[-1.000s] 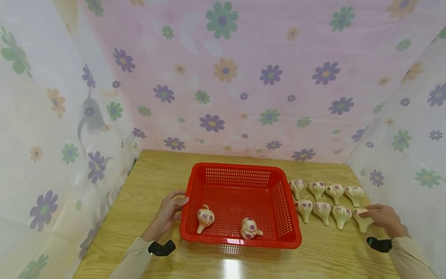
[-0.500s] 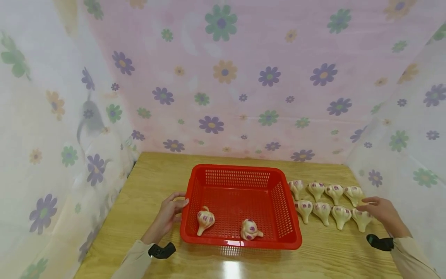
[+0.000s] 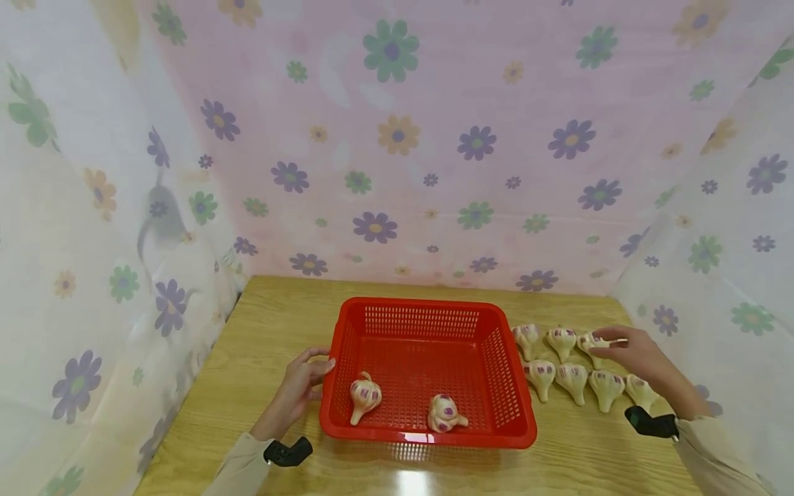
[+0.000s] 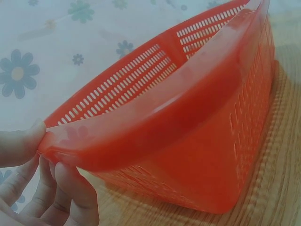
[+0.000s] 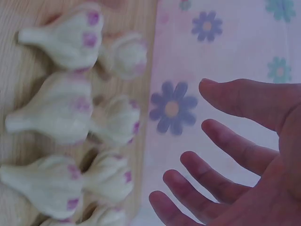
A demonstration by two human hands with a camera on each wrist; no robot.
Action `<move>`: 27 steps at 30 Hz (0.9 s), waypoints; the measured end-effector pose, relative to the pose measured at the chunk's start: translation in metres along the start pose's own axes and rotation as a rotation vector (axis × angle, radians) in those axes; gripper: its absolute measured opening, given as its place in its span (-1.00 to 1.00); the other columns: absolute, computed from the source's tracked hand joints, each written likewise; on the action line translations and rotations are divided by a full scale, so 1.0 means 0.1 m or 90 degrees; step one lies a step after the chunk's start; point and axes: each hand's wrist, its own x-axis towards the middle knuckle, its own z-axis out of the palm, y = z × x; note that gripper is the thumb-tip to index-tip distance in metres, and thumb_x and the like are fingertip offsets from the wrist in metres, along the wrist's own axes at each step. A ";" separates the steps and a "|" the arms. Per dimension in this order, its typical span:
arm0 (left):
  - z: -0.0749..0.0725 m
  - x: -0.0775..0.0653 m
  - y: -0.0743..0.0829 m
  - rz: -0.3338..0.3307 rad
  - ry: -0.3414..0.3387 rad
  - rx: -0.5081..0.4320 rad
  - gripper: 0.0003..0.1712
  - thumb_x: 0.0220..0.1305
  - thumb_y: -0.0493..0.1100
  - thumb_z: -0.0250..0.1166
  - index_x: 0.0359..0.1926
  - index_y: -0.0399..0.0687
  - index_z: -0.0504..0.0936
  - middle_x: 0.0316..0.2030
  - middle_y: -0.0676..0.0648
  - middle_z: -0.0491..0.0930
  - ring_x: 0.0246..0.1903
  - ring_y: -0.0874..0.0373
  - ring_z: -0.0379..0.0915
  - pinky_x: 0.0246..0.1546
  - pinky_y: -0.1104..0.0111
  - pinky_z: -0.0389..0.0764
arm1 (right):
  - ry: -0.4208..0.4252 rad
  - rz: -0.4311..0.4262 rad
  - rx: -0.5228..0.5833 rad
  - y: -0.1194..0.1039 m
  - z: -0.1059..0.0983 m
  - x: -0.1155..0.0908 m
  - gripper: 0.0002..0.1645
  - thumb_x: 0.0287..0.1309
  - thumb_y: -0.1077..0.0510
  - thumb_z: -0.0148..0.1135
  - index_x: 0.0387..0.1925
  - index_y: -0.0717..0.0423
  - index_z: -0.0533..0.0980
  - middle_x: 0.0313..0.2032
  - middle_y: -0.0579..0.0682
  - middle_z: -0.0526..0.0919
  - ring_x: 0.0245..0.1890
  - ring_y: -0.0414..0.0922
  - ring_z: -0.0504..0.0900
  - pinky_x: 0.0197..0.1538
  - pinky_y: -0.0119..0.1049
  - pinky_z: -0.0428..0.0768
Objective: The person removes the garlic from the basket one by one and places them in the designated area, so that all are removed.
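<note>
In the head view a red plastic basket (image 3: pixel 372 432) sits mid-table with two purple-flecked garlic bulbs, one (image 3: pixel 366 396) at its left and another (image 3: pixel 443 412) near its front wall. My left hand (image 3: pixel 296 391) pinches the basket's left rim, thumb above and fingers below, as the left wrist view shows on the rim (image 4: pixel 155 122). Over the right end of the back row of garlic hovers my right hand (image 3: pixel 642 358), its fingers spread and nothing between them. It overlaps the third back bulb (image 3: pixel 589 342) and hides the one beyond.
Two rows of garlic bulbs lie right of the basket, the front row including a bulb (image 3: pixel 606 389) with its stem toward me. The wooden table (image 3: pixel 279 310) meets flowered cloth walls (image 3: pixel 428 207) at the back and sides.
My right hand has moved left and away from me, from the rightmost front bulb to over the back row. The left hand keeps its grip on the rim. The head view has tilted slightly up.
</note>
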 end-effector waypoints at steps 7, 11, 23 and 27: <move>-0.02 -0.04 -0.07 -0.013 -0.003 -0.002 -0.58 0.19 -0.24 0.25 0.08 -0.17 0.44 -0.18 -0.14 0.59 -0.31 0.02 0.56 -0.36 0.11 0.64 | -0.014 -0.066 0.015 -0.42 0.27 0.02 -0.44 0.20 0.02 0.25 0.10 0.32 0.44 0.09 0.37 0.42 0.04 0.33 0.40 -0.15 0.06 0.55; -0.03 -0.04 -0.06 -0.020 -0.008 -0.009 -0.58 0.19 -0.23 0.24 0.09 -0.15 0.43 -0.16 -0.14 0.58 -0.29 0.01 0.57 -0.33 0.09 0.63 | -0.033 -0.115 0.021 -0.63 0.41 0.04 -0.51 0.19 0.04 0.26 0.07 0.23 0.47 0.07 0.29 0.48 0.02 0.27 0.43 -0.14 0.05 0.55; -0.01 0.00 0.02 -0.026 -0.018 -0.031 -0.60 0.19 -0.28 0.24 0.07 -0.15 0.42 -0.26 -0.09 0.60 -0.36 0.07 0.57 -0.41 0.17 0.63 | -0.122 -0.178 0.078 -1.07 0.81 0.14 -0.55 0.16 0.06 0.29 0.03 0.20 0.48 0.01 0.17 0.49 -0.07 0.13 0.50 -0.18 -0.16 0.56; 0.00 0.00 0.01 -0.024 -0.021 -0.043 -0.59 0.18 -0.28 0.25 0.06 -0.18 0.42 -0.29 -0.07 0.60 -0.37 0.08 0.57 -0.43 0.19 0.63 | -0.162 -0.184 0.081 -1.17 0.94 0.17 -0.57 0.14 0.06 0.31 0.00 0.16 0.49 -0.08 0.06 0.54 -0.15 0.02 0.53 -0.20 -0.21 0.55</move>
